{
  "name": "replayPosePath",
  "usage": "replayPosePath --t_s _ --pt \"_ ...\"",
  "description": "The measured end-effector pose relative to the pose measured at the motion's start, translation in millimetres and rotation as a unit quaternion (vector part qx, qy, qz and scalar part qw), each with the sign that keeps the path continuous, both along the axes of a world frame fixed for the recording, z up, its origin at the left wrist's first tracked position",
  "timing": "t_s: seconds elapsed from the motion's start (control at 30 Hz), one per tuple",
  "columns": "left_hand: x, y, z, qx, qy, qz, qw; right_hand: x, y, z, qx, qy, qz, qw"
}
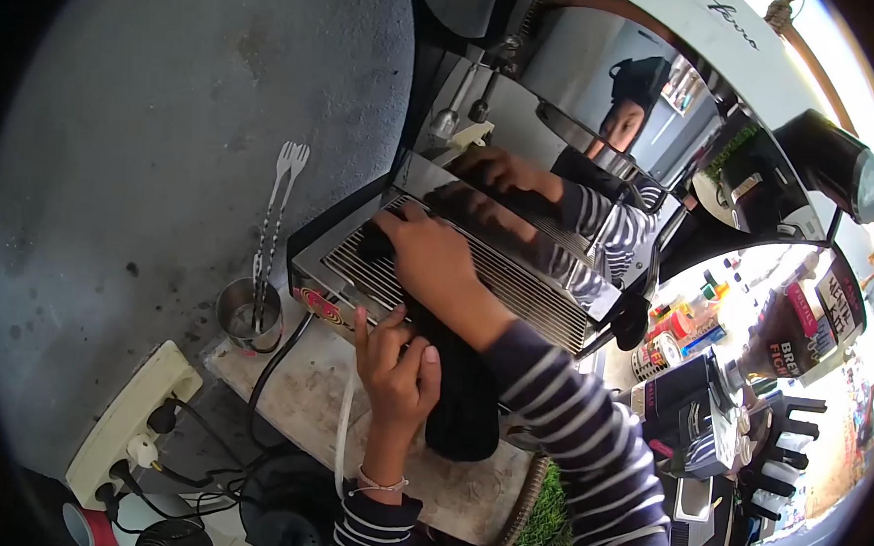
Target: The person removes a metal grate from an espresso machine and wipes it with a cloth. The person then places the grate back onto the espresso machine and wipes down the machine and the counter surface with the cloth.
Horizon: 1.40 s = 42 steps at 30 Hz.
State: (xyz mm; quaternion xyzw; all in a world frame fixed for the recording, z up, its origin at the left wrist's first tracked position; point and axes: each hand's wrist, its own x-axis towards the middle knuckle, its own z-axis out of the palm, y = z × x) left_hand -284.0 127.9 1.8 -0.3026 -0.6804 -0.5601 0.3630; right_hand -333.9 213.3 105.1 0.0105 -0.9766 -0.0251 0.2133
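Observation:
A black cloth (459, 413) drapes over the front of a shiny espresso machine (584, 113) and hangs down before it. On the slatted drip tray (544, 308), my right hand (433, 258) presses a bunched part of this cloth, fingers bent over it near the tray's left end. My left hand (392, 370) is just below the tray's front edge, beside the cloth. Its index finger is stretched up towards the machine's front, the other fingers loosely bent and the thumb apart; I see nothing held in it. The polished back panel mirrors my right hand and striped sleeve.
A metal cup (249, 315) holding twisted-handle forks stands left of the machine. Below it are a power strip (133, 420) with plugs and tangled black cables. A portafilter handle (632, 323) juts out at the right, near a black box (687, 410) and a can (656, 356).

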Motion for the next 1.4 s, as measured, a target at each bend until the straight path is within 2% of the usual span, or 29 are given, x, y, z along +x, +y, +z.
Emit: replayPosePath --t_s 0.07,0.23,0.3,0.4,0.5,0.6,0.73,0.83,0.93,1.0,1.07,1.23,1.33,1.4 --pt "-1 0 1 -0.004 0.01 0.004 1.0 -15 -2 -4 0.017 0.042 -0.025 0.999" --pt "-3 -2 5 -0.016 0.032 0.016 0.999 25 35 0 0.024 -0.013 -0.086 0.996" --pt "-3 0 5 -0.01 0.034 0.017 0.999 60 43 3 0.076 -0.048 -0.148 0.985" --pt "-1 2 4 -0.009 0.032 0.023 0.999 94 40 12 0.09 -0.098 -0.23 0.964" --pt "1 5 3 -0.001 0.033 0.027 0.999 83 39 13 0.118 -0.116 -0.221 0.961" --pt "2 5 4 -0.002 0.027 0.032 0.999 44 32 3 0.114 -0.057 -0.165 0.978" --pt "0 3 3 -0.014 0.021 0.032 0.999 -35 18 -11 -0.003 0.065 0.019 0.998" --pt "-3 3 0 -0.014 0.041 0.04 0.998 -54 9 -9 0.006 0.066 -0.012 0.998" --pt "-4 1 1 -0.018 0.046 0.043 0.998 -29 19 -5 -0.007 0.013 -0.098 0.995" --pt "-6 1 0 -0.02 0.056 0.048 0.997 -2 33 -7 0.066 0.033 -0.136 0.988" --pt "-4 2 0 -0.021 0.051 0.048 0.997 31 39 0 0.086 -0.004 -0.192 0.978" --pt "-1 3 3 -0.017 0.045 0.042 0.998 86 46 11 0.107 -0.064 -0.231 0.965" --pt "1 5 4 -0.013 0.039 0.044 0.998 71 45 7 0.115 -0.065 -0.218 0.967" --pt "1 5 3 -0.016 0.038 0.046 0.998 42 44 -2 0.114 -0.029 -0.157 0.981"
